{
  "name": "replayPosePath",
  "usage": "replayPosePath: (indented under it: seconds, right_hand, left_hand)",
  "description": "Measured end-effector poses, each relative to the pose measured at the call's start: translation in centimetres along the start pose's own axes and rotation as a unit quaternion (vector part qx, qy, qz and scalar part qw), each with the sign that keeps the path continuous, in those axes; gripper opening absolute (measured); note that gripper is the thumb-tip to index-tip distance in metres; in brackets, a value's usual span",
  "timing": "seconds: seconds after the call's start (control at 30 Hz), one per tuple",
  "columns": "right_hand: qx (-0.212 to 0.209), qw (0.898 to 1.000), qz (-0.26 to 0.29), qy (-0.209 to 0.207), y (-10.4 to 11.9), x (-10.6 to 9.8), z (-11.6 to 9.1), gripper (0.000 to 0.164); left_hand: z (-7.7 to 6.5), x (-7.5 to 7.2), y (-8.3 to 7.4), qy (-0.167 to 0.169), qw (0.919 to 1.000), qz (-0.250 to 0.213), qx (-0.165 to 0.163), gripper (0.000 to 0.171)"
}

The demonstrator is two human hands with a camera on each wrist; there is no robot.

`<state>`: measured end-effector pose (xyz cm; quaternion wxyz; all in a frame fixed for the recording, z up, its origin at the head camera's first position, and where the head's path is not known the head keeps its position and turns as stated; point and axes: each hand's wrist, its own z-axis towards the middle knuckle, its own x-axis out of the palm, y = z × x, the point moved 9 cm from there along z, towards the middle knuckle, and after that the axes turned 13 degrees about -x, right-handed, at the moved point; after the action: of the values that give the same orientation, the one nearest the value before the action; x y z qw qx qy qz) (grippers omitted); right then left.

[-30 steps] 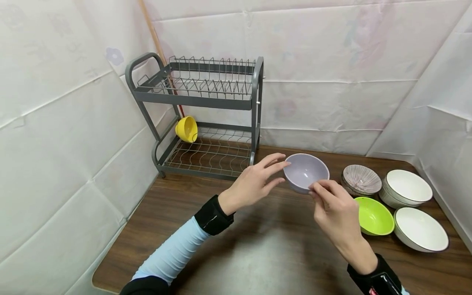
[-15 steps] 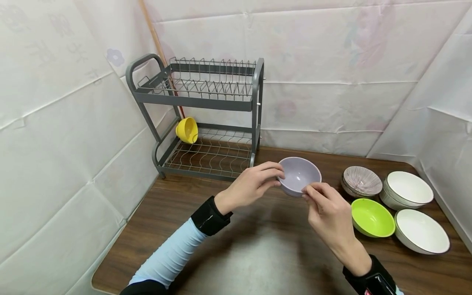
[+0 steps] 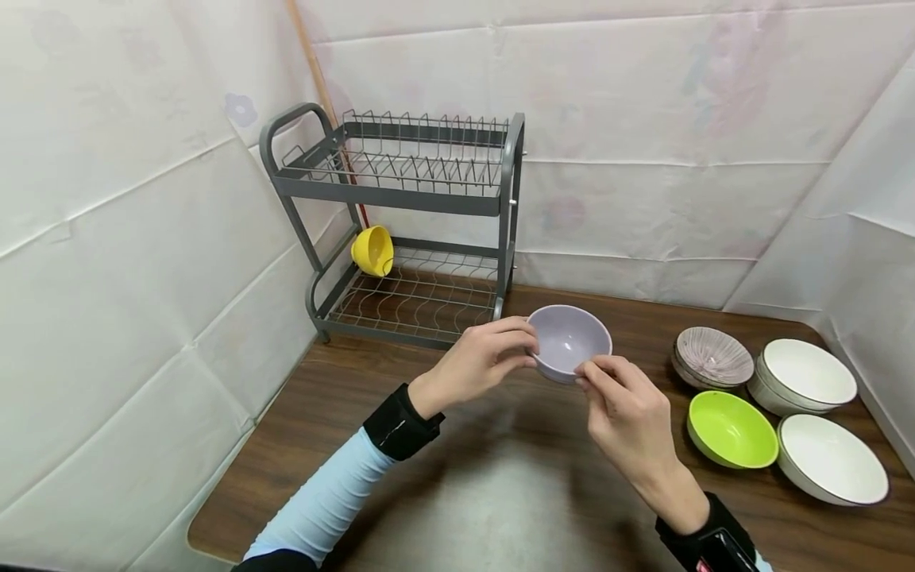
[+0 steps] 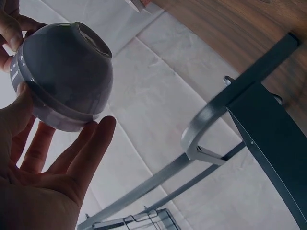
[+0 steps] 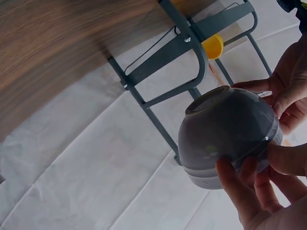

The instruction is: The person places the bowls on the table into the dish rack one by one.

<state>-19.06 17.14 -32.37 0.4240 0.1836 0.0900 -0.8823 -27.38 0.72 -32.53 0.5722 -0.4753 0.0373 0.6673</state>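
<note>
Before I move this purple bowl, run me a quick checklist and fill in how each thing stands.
1. Left hand on the purple bowl: ok, it holds the left side.
2. Right hand on it: ok, it holds the near rim, toward the right.
3. Bowl off the table: ok, both wrist views show its base in the air.
4. Nothing inside the bowl: ok.
5. Yellow bowl off the table: ok, it sits tilted at the left end of the dish rack's lower tier.
6. Grip firm enough: cannot tell.
</note>
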Motion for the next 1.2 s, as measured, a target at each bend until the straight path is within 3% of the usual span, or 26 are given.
replayPosePath:
  seconds: [0.17, 0.4, 0.53, 0.7, 0.9, 1.03, 1.13, 1.2]
  right_hand:
    - [-0.004, 1.000, 0.018, 0.001, -0.1, 0.9, 0.1, 0.012]
    - [0.021, 0.996, 0.089, 0.007, -1.4, 3.1, 0.3, 0.025]
    - [0.088, 0.988, 0.122, 0.024, -3.4, 5.6, -0.1, 0.025]
    - [0.150, 0.975, 0.126, 0.107, -5.0, 10.3, -0.9, 0.037]
    - [0.202, 0.955, 0.176, 0.129, -5.3, 15.5, -1.3, 0.064]
    - [0.228, 0.943, 0.211, 0.123, -5.1, 17.6, -1.3, 0.070]
    - [0.237, 0.940, 0.213, 0.120, -4.9, 18.4, -1.6, 0.069]
    - [0.238, 0.942, 0.205, 0.120, -4.9, 18.7, -1.7, 0.067]
  left_hand:
    - [-0.5, -0.7, -0.2, -0.024, 0.9990, 0.035, 0.017, 0.011]
    - [-1.3, -2.7, 0.5, -0.021, 0.9962, 0.083, 0.015, 0.011]
    - [-2.5, -5.3, 1.5, -0.035, 0.9929, 0.114, -0.006, 0.012]
    - [-3.6, -9.1, 2.8, -0.057, 0.9865, 0.149, -0.039, 0.012]
    - [-4.2, -12.9, 4.4, -0.066, 0.9749, 0.200, -0.072, 0.015]
    - [-4.1, -14.7, 6.2, -0.053, 0.9664, 0.233, -0.094, 0.017]
    - [-3.3, -15.3, 8.2, -0.032, 0.9574, 0.266, -0.107, 0.017]
    - [-2.8, -15.6, 9.6, -0.009, 0.9465, 0.301, -0.117, 0.016]
